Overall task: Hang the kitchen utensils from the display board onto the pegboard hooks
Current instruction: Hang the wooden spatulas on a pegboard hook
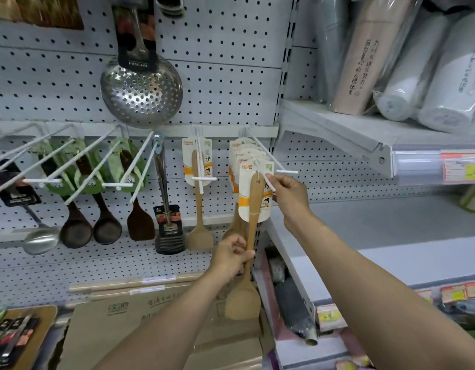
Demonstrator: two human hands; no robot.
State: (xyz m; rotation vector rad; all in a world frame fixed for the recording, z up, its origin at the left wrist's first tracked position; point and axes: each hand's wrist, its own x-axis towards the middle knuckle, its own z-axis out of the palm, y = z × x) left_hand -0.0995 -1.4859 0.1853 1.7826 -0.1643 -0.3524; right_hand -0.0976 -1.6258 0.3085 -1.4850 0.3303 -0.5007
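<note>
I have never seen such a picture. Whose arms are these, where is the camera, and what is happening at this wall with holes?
There is no machine here. A person wears one camera on the head; it looks forward and down, so you see that person's own two arms.

The wall is a pegboard in a shop, with long white hooks. Utensils hang from them: a steel skimmer, dark ladles, and wooden spatulas on paper cards.

The left hand grips the handle of one wooden spatula. The right hand pinches the tip of a hook, near the hole at the spatula's top. Similar carded spatulas hang on that hook. Below lie cardboard boxes.
</note>
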